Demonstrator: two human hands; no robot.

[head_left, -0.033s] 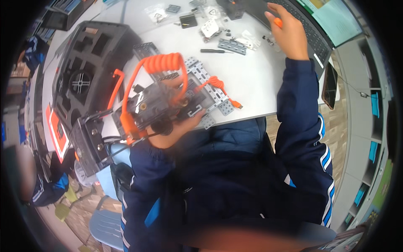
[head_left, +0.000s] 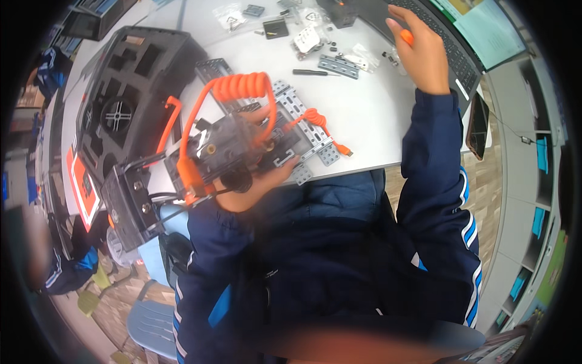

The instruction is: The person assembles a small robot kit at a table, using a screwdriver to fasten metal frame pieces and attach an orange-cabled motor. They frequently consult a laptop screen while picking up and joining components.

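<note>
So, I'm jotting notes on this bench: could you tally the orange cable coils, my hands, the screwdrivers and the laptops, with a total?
Orange cable coils, large and small: 2
Hands, left and right: 2
Screwdriver: 1
Laptop: 1
Total: 6

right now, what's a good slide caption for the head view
Left hand at a perforated metal frame, right hand near an open laptop, screwdriver lying on the white table.

Dark device (head_left: 205,144), tilted, orange coiled cable (head_left: 240,88)
</note>
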